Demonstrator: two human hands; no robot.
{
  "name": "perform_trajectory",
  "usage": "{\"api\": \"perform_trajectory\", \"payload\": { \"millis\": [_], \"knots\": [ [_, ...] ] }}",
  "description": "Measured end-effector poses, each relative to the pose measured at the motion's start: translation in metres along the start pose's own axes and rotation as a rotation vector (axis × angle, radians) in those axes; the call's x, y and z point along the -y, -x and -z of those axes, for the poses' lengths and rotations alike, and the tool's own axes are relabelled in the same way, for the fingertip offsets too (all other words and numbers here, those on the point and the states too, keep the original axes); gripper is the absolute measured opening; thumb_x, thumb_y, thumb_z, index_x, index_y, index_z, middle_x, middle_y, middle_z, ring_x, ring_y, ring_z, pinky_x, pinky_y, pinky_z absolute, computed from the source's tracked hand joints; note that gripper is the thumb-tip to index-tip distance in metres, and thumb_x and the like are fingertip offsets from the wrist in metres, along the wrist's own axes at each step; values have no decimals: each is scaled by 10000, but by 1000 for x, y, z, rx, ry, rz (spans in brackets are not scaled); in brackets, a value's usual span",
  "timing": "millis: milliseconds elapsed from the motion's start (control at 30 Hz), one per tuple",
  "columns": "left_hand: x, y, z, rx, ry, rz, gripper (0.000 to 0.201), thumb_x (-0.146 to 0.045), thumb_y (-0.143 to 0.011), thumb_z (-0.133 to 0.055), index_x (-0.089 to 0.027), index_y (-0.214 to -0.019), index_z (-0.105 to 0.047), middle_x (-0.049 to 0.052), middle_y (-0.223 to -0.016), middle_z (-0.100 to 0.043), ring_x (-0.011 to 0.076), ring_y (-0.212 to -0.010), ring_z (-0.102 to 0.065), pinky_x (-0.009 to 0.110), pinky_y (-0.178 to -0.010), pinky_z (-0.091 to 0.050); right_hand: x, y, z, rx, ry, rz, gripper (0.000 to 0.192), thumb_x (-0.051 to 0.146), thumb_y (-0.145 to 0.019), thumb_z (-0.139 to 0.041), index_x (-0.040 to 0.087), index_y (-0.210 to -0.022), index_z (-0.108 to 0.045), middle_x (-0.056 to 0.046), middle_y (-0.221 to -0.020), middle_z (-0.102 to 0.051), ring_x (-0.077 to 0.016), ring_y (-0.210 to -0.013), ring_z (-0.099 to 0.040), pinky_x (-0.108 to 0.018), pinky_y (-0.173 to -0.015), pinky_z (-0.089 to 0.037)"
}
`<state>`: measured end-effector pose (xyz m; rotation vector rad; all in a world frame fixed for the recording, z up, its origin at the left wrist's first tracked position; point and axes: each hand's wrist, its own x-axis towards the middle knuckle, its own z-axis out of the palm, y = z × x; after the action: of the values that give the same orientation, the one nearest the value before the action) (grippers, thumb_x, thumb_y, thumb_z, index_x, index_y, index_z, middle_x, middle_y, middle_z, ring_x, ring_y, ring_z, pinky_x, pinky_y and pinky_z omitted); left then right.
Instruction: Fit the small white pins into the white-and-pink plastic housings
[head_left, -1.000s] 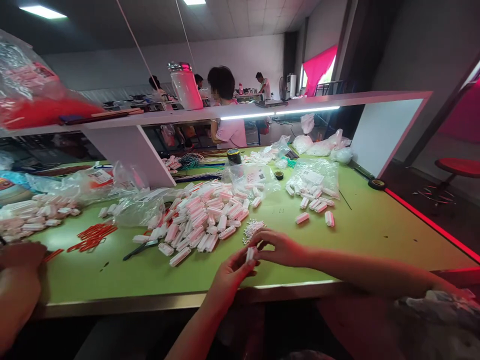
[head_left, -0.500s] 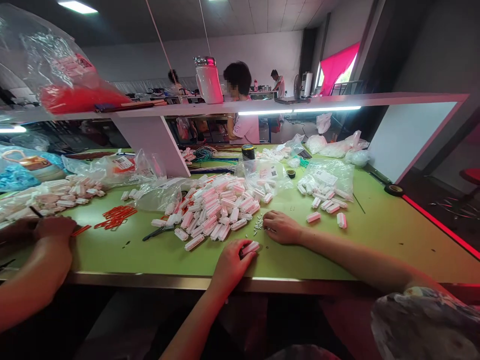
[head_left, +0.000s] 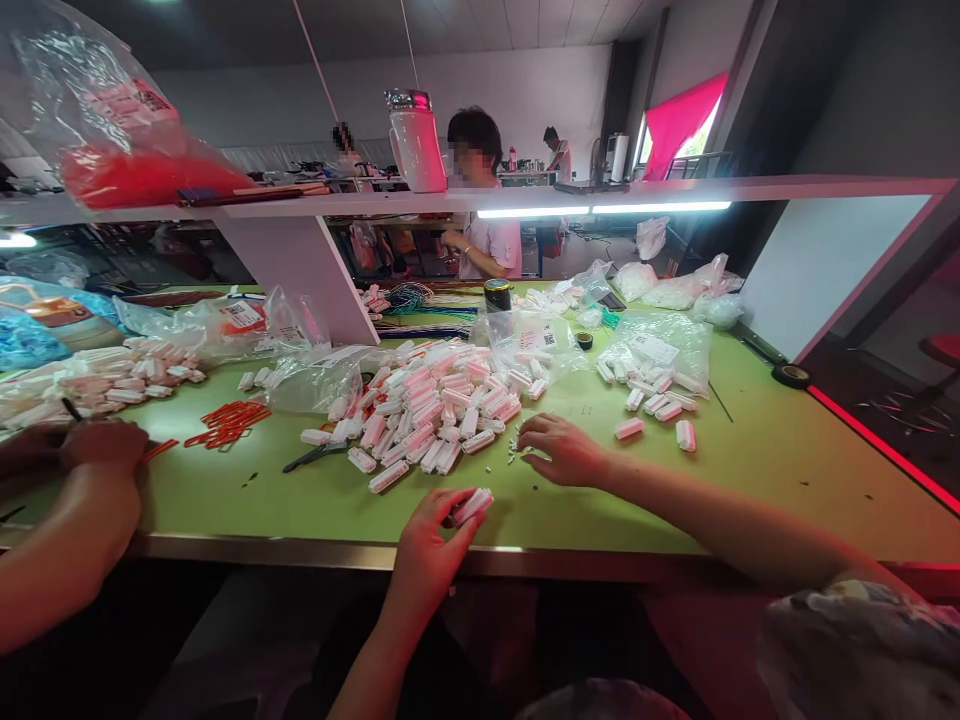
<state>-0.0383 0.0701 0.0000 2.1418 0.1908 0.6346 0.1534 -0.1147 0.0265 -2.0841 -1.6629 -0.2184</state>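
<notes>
Close to the table's front edge, my left hand point(head_left: 427, 548) is closed around a white rectangular plastic housing point(head_left: 474, 506), holding it between thumb and fingers just above the surface. My right hand point(head_left: 564, 452) rests low over the table with its fingers bent but apart. Beside its fingertips lie several tiny white pieces point(head_left: 513, 448), and I cannot make out anything held in it. A big heap of similar white housings point(head_left: 427, 400) is spread behind and left of my hands. Black scissors point(head_left: 319, 455) lie at the heap's left side.
A co-worker's hands point(head_left: 101, 445) are at the left, near orange strips point(head_left: 229, 424). To the right, an open plastic bag point(head_left: 664, 340) spills more housings. A shelf point(head_left: 540, 198) spans the table, carrying a white jug point(head_left: 416, 145). Black tape point(head_left: 790, 374) sits by the right panel.
My left hand has moved left and toward me, bringing the plastic housing along. My right hand has shifted slightly left and its fingers have spread. The camera view has moved a little.
</notes>
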Motion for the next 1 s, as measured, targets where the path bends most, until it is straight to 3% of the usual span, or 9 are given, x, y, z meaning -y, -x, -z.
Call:
{"api": "perform_trajectory", "payload": {
  "millis": [100, 233, 333, 500, 700, 867, 1000],
  "knots": [
    [4, 4, 11, -43, -37, 18, 255, -416, -835, -668, -232, -1002, -727, 47, -963, -708, 211, -875, -660, 335, -793, -539, 19, -25, -23, 86, 19, -24, 197, 250, -921, -627, 170, -1095, -675, -111, -1138, -650, -239, -1038, -596, -368, -903, -483],
    [1, 5, 10, -41, -25, 40, 258, -408, -821, -674, -225, -994, -729, 52, -948, -716, 210, -864, -661, 332, -776, -541, 29, -43, -39, 221, 128, -103, 125, 197, -946, -593, 128, -991, -687, -122, -1062, -662, -236, -1005, -604, -348, -877, -480],
    [-2, 5, 3, -19, 12, 71, 288, -409, -824, -672, -225, -1039, -728, 55, -972, -721, 206, -870, -660, 335, -792, -543, 24, -39, -37, 271, 183, -122, 121, 139, -963, -551, 128, -982, -670, -116, -1039, -664, -221, -983, -604, -328, -872, -468],
    [-4, 6, -12, -16, 37, 89, 356, -406, -840, -663, -236, -1151, -693, 51, -1008, -712, 202, -885, -654, 347, -823, -543, 8, -8, -23, 298, 285, -102, 108, 131, -968, -545, 119, -1014, -642, -125, -1031, -643, -231, -973, -590, -346, -888, -456],
    [-10, 5, -28, -14, -8, -9, 368, -317, -863, -637, -266, -1226, -654, 33, -968, -678, 189, -859, -639, 375, -891, -527, -9, 28, -5, 244, 348, -139, 138, 116, -987, -493, 134, -992, -630, -123, -1027, -641, -236, -963, -581, -357, -889, -447],
    [-14, 0, -35, 42, 193, 143, 397, -429, -816, -677, -227, -1158, -671, 44, -997, -675, 191, -893, -674, 323, -805, -570, -4, 40, 12, 64, 189, -203, 145, 127, -988, -479, 156, -959, -618, -107, -995, -665, -216, -917, -601, -337, -853, -453],
    [-16, -7, -37, 101, 372, 303, 436, -488, -743, -743, -188, -1045, -650, 57, -946, -728, 220, -890, -710, 340, -805, -576, 10, 48, 19, -111, -115, -286, 122, 190, -982, -478, 186, -942, -593, -49, -872, -660, -169, -771, -601, -283, -721, -461]
  ]
}}
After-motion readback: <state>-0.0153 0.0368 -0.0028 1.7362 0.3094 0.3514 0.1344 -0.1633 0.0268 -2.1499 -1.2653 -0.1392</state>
